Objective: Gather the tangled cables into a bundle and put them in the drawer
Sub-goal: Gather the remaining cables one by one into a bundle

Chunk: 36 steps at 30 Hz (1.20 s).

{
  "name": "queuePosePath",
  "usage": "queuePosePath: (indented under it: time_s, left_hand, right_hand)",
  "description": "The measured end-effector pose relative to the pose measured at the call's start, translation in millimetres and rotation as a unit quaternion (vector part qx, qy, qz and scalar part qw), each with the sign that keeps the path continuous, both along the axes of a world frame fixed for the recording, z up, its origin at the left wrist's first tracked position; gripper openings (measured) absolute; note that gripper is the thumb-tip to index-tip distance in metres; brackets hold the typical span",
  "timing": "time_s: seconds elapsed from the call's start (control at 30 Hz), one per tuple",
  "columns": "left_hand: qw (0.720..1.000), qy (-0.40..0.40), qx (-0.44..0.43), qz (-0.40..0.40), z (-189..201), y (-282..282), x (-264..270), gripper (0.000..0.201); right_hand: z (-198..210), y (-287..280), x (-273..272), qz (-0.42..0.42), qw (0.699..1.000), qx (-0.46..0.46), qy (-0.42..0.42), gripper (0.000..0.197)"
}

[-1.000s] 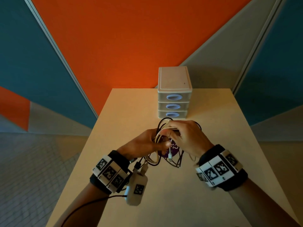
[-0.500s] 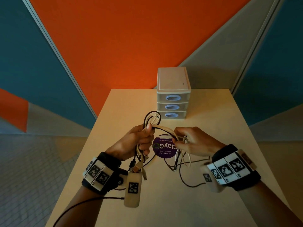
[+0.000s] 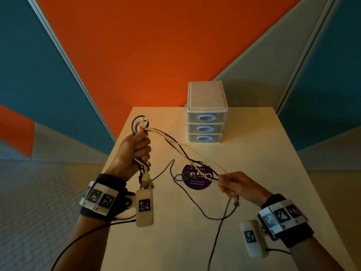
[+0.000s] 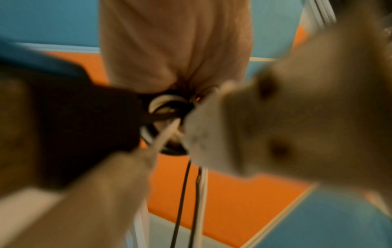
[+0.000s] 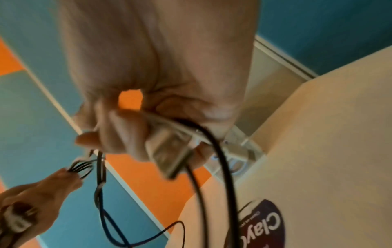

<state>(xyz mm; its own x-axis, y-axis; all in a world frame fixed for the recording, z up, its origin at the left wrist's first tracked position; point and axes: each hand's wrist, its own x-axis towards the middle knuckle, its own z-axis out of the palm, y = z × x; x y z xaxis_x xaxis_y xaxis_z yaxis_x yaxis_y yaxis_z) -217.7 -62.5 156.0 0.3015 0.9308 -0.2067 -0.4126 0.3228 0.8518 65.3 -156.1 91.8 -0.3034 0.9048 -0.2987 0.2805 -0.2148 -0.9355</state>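
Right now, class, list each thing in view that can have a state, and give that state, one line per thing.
left hand: raised, fist gripping the looped part of the cables.
right hand: fingers pinching the stretched strands.
cables: off-white and black, drawn out between both hands, loose black lengths trailing on the table.
drawer unit: upright, all three drawers closed.
purple sticker: flat on the table, under the strands.

Pale beige rectangular table [image 3: 254,222], bearing a white three-drawer plastic cabinet [image 3: 206,112], a round purple sticker [image 3: 197,178] and slack black cable loops [image 3: 197,208].
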Motion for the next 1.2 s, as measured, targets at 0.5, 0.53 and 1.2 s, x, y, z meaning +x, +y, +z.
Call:
queuePosePath:
  time_s: [0.5, 0.53, 1.2]
  left_hand:
    - [0.987, 0.154, 0.026, -0.049, -1, -20, 25, 0.032]
    - [0.984, 0.16, 0.029, -0.069, -1, -23, 31, 0.033]
    - [0.929, 0.335, 0.14, -0.069, -30, -55, 79, 0.04]
  right_hand:
    - [-2, -1, -10, 0.038, 0.959, 0.011, -0.282, 0.11]
    - [5, 3, -19, 0.017, 0.969, 0.038, -0.242, 0.122]
    - [23, 17, -98, -0.288, 0.956, 0.065, 0.002, 0.05]
